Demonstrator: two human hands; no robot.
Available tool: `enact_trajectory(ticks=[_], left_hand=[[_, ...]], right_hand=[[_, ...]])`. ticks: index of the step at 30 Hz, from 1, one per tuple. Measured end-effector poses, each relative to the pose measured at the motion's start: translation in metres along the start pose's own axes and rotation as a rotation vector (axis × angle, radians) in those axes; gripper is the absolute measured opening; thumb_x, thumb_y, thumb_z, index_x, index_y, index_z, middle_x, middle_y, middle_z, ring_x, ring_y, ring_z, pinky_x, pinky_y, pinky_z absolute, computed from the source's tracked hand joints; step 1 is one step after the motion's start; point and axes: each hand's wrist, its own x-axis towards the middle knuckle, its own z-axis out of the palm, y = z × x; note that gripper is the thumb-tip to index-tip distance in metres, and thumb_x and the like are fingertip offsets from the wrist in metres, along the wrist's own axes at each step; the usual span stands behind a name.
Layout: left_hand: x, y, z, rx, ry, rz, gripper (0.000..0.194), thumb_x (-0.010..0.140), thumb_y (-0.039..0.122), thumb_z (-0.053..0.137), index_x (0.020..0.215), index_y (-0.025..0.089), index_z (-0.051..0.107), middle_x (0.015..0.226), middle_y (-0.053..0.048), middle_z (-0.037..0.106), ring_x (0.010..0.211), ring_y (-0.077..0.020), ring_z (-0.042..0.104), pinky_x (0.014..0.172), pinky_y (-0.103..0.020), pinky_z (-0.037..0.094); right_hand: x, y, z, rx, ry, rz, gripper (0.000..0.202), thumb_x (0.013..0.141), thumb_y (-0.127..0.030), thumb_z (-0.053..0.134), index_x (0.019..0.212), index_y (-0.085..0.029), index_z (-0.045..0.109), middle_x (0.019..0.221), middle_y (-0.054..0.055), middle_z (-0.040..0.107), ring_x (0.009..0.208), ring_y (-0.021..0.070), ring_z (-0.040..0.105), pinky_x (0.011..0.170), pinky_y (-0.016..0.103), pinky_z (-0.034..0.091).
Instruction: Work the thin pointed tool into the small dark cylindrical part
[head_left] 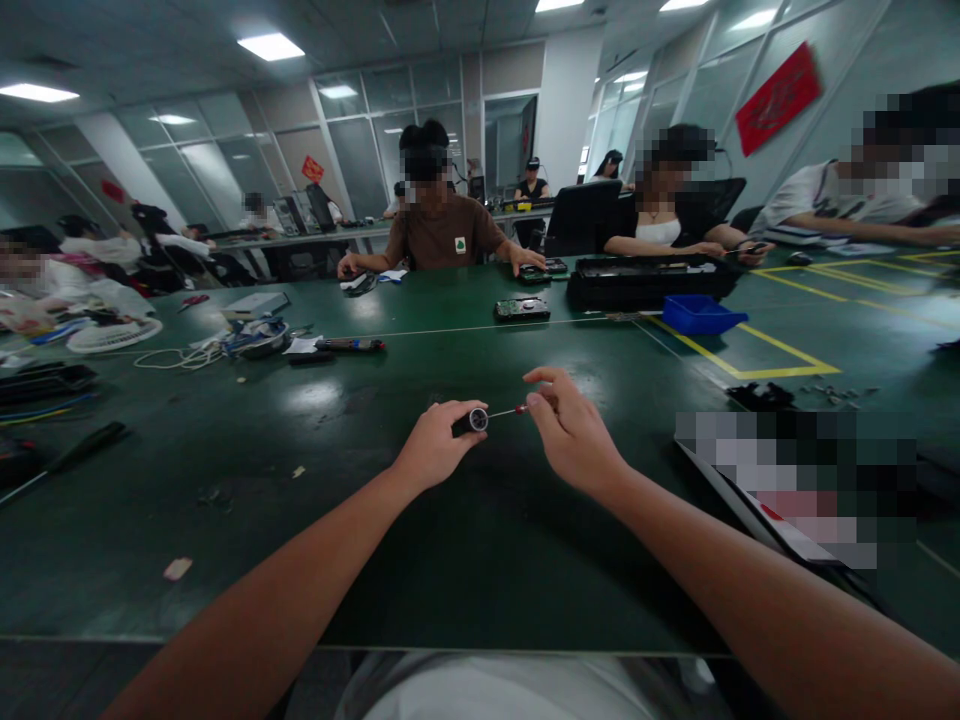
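My left hand (435, 445) is closed around a small dark cylinder (478, 420), whose round, silver-rimmed end faces me. In my right hand (568, 430), thumb and fingers pinch a thin screwdriver (504, 412) with a red part near the fingertips. Its metal shaft points left and reaches the cylinder's rim; whether the tip sits in a screw is too small to tell. Both hands are above the green table (450, 570), near its middle. My right fingers cover most of the screwdriver's handle.
A tablet-like panel (712, 475) lies by my right forearm. Ahead are a blue bin (697, 314), a black casing (649, 283) and a circuit board (522, 309). Cables (199, 352) and a dark tool (351, 345) lie left. Across the table, a person in brown (442, 235) touches another board.
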Motion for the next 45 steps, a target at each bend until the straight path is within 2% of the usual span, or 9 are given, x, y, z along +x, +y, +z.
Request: enact_trajectory(ticks=[3, 6, 9, 11, 14, 18, 27, 36, 45], left_hand=[[0.001, -0.001, 0.001, -0.014, 0.023, -0.018, 0.037, 0.086, 0.023, 0.070, 0.122, 0.026, 0.067, 0.120, -0.005, 0.070, 0.113, -0.0250, 0.062, 0.108, -0.047, 0.041], [0.001, 0.000, 0.000, -0.025, 0.033, -0.014, 0.037, 0.085, 0.023, 0.071, 0.122, 0.025, 0.067, 0.121, -0.006, 0.070, 0.114, -0.0248, 0.062, 0.108, -0.046, 0.041], [0.001, 0.003, -0.001, -0.022, 0.028, 0.027, 0.036, 0.086, 0.023, 0.070, 0.122, 0.025, 0.066, 0.120, -0.005, 0.069, 0.114, -0.0242, 0.061, 0.110, -0.047, 0.039], [0.001, 0.004, -0.003, -0.002, 0.028, 0.040, 0.035, 0.087, 0.023, 0.069, 0.122, 0.025, 0.066, 0.121, -0.005, 0.069, 0.114, -0.0245, 0.060, 0.111, -0.049, 0.037], [0.001, 0.006, -0.004, 0.020, 0.027, 0.038, 0.036, 0.088, 0.024, 0.069, 0.123, 0.026, 0.066, 0.122, -0.005, 0.068, 0.116, -0.0254, 0.059, 0.112, -0.050, 0.036], [0.001, 0.006, -0.003, 0.031, 0.025, 0.037, 0.037, 0.088, 0.026, 0.069, 0.125, 0.026, 0.065, 0.121, -0.005, 0.069, 0.114, -0.0257, 0.059, 0.111, -0.052, 0.035], [0.002, 0.001, -0.002, 0.075, 0.007, 0.047, 0.038, 0.087, 0.027, 0.070, 0.125, 0.026, 0.066, 0.118, -0.005, 0.069, 0.111, -0.0259, 0.059, 0.111, -0.052, 0.034], [0.003, -0.001, 0.000, 0.142, -0.040, 0.065, 0.040, 0.087, 0.026, 0.070, 0.127, 0.029, 0.065, 0.116, -0.006, 0.068, 0.113, -0.0265, 0.058, 0.114, -0.055, 0.029], [0.002, -0.004, 0.001, 0.137, -0.069, 0.069, 0.041, 0.088, 0.026, 0.068, 0.129, 0.028, 0.064, 0.119, -0.006, 0.067, 0.115, -0.0269, 0.056, 0.115, -0.058, 0.025]], right_hand=[[0.000, 0.001, 0.003, 0.104, 0.043, 0.038, 0.019, 0.095, -0.035, 0.051, 0.106, -0.021, 0.057, 0.085, 0.006, 0.069, 0.074, 0.0208, 0.066, 0.069, 0.035, 0.049], [0.003, 0.005, 0.005, 0.253, 0.063, 0.111, 0.024, 0.094, -0.043, 0.053, 0.096, -0.021, 0.060, 0.087, 0.007, 0.071, 0.079, 0.0213, 0.068, 0.075, 0.038, 0.053], [0.009, 0.013, 0.008, 0.481, 0.089, 0.238, 0.030, 0.093, -0.049, 0.051, 0.090, -0.021, 0.060, 0.081, 0.006, 0.068, 0.073, 0.0203, 0.067, 0.074, 0.039, 0.056], [0.013, 0.018, 0.009, 0.664, 0.034, 0.348, 0.032, 0.092, -0.053, 0.050, 0.084, -0.022, 0.057, 0.070, 0.003, 0.063, 0.064, 0.0199, 0.064, 0.073, 0.042, 0.058], [0.015, 0.023, 0.011, 0.744, 0.081, 0.396, 0.029, 0.091, -0.050, 0.054, 0.083, -0.023, 0.056, 0.069, 0.002, 0.061, 0.063, 0.0184, 0.062, 0.073, 0.040, 0.059], [0.012, 0.020, 0.010, 0.578, 0.174, 0.295, 0.028, 0.092, -0.049, 0.054, 0.088, -0.021, 0.058, 0.080, 0.004, 0.066, 0.069, 0.0175, 0.063, 0.068, 0.035, 0.055], [0.004, 0.004, 0.002, 0.182, 0.154, 0.078, 0.023, 0.098, -0.042, 0.047, 0.092, -0.022, 0.058, 0.077, 0.004, 0.070, 0.070, 0.0193, 0.067, 0.067, 0.034, 0.050], [0.002, 0.007, 0.002, 0.049, 0.110, -0.023, 0.018, 0.099, -0.037, 0.046, 0.093, -0.023, 0.056, 0.077, 0.003, 0.071, 0.072, 0.0200, 0.069, 0.069, 0.034, 0.049], [0.001, 0.006, 0.001, -0.014, 0.085, -0.029, 0.018, 0.099, -0.036, 0.045, 0.094, -0.023, 0.056, 0.076, 0.003, 0.070, 0.071, 0.0204, 0.068, 0.066, 0.033, 0.046]])
